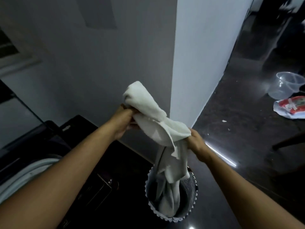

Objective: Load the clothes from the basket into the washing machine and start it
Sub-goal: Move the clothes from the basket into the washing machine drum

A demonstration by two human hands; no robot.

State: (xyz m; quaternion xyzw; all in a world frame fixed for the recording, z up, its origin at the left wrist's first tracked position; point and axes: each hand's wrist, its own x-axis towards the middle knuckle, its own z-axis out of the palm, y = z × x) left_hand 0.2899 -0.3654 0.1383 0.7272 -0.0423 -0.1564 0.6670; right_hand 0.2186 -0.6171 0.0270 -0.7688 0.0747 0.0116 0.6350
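A white cloth is lifted above the grey basket, and its lower end trails down into the basket among other pale clothes. My left hand grips the cloth's upper bunched part. My right hand grips its lower right fold. The washing machine sits at the lower left, dark with a pale rim showing; my left forearm crosses in front of it.
A white wall corner stands right behind the cloth. On the dark glossy floor to the right lie a clear plastic container and a red and white packet. A dark furniture leg juts in at the right.
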